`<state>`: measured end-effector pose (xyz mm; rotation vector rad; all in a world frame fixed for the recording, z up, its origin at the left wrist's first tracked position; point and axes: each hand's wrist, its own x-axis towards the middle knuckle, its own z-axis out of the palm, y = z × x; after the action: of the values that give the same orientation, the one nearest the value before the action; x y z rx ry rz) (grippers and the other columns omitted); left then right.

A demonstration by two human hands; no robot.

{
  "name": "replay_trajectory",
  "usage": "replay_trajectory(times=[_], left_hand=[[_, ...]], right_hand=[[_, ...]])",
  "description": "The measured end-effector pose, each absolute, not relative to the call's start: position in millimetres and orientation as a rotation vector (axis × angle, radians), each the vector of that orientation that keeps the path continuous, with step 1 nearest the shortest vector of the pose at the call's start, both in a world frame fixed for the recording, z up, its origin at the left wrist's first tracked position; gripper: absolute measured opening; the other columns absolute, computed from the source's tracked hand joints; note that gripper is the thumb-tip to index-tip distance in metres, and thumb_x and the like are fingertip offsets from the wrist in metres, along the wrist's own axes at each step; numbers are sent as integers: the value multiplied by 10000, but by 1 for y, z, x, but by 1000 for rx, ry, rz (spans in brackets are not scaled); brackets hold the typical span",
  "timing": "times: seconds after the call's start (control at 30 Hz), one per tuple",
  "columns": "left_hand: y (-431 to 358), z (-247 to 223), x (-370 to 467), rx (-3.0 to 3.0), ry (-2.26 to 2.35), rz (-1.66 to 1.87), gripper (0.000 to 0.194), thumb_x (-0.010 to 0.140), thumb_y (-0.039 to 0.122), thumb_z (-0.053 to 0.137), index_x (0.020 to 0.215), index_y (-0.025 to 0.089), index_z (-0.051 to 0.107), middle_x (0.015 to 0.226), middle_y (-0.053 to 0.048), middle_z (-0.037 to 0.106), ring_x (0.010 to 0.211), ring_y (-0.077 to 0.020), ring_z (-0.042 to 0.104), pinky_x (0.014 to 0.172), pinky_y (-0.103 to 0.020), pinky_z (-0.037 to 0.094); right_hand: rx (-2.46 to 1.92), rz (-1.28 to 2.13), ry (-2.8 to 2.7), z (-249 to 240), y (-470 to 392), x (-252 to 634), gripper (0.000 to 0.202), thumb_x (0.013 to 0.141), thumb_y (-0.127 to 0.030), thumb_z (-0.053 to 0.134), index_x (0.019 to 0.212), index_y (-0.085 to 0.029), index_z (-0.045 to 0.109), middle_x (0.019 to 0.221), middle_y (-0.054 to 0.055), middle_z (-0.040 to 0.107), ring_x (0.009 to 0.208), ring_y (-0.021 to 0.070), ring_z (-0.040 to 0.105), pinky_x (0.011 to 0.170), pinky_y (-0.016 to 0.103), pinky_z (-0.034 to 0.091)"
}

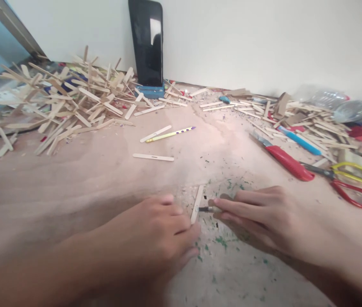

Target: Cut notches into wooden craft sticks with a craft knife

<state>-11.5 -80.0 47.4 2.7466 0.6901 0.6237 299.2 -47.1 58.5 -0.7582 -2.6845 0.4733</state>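
Observation:
My left hand [168, 230] is closed at the near end of a wooden craft stick [197, 199], pressing it down on the table with fingers and thumb. The stick stands nearly in line with my view, tilted slightly right. My right hand [264, 209] grips a slim craft knife [205, 209], its dark metal tip meeting the stick's right edge about midway. Most of the knife's handle is hidden by my fingers. Beyond the hands lie another craft stick [153, 157] with a small slot, a third slotted stick [150, 136] and a yellow pencil [170, 134] with purple marks.
Heaps of craft sticks [81, 96] lie at back left and back right. A phone [147, 47] leans upright on a blue stand [150, 91]. On the right are a red-handled knife [288, 162], scissors [334, 174], a blue pen [299, 140] and plastic bottles [355, 111]. Green shavings [221, 241] dot the table.

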Motion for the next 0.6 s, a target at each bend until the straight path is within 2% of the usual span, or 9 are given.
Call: replay_trajectory(times=[0.17,0.27,0.33,0.4,0.47,0.6], left_hand=[[-70,42,-18,2694,802,749,346,1235,119,445,1151,173,776,1001,-3,816,859,-190,693,857,-376,497],[-64,32,-22,2751,807,776,382,1186,19,407,1302,166,740,1305,-45,845,1174,-216,747,1050,-378,509],[-62,27,-24,2834,793,675,457,1185,-8,350,1458,149,681,1531,-63,802,1432,-245,705,1194,-413,480],[-61,26,-23,2915,769,563,472,1209,10,315,1541,127,629,1641,-77,754,1529,-260,670,1237,-432,472],[-60,29,-22,2961,756,541,430,1240,56,322,1513,113,649,1598,-90,781,1491,-272,696,1238,-432,484],[-59,39,-20,2951,773,641,392,1266,123,377,1306,113,766,1301,-79,862,1238,-271,764,1166,-403,529]], right_hand=[[-736,448,-2661,65,-46,301,300,1272,-268,560,1346,-134,819,791,-30,698,600,88,641,546,285,448],[-729,423,-2681,71,-44,301,330,1287,-270,519,1309,-128,816,786,-17,729,593,92,666,536,285,461],[-737,404,-2692,73,-45,301,348,1290,-271,503,1286,-131,821,769,-11,727,581,102,665,529,297,461],[-736,399,-2699,74,-46,300,350,1288,-272,502,1287,-134,824,769,-6,731,580,110,667,529,306,461],[-727,411,-2713,73,-47,299,328,1283,-263,519,1309,-137,820,798,-5,750,598,108,683,538,307,467],[-742,377,-2694,73,-47,300,293,1270,-235,541,1307,-136,815,790,-27,711,596,92,651,550,291,460]])
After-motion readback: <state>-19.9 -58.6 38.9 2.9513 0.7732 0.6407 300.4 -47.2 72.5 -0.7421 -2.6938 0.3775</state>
